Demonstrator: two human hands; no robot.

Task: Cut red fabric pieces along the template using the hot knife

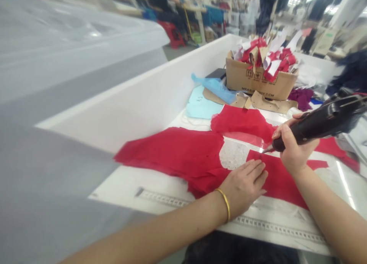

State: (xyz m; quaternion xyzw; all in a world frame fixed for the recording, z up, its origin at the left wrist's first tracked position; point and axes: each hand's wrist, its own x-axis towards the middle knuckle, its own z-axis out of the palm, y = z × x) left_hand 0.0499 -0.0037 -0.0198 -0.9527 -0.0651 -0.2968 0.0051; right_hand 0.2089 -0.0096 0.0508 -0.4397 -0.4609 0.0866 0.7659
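In the head view my right hand [298,149] is wrapped round the front end of a black, bulky hand tool [318,120] with a narrow metal tip. That tip points down and left onto the upper edge of a red fabric piece [282,178]; whether it touches the cloth, I cannot tell. My left hand [246,183] lies flat on the red cloth just below the tip, fingers stretched out and nothing held. Left of it spreads a larger red fabric piece [174,149], somewhat rumpled. Another red piece [243,120] lies farther back.
A cardboard box [258,78] full of red and white scraps stands behind. Brown card patterns [272,103] and a light blue sheet [200,103] lie before it. A measuring tape [163,198] runs along the table's front edge. A white side panel [143,99] rises at left.
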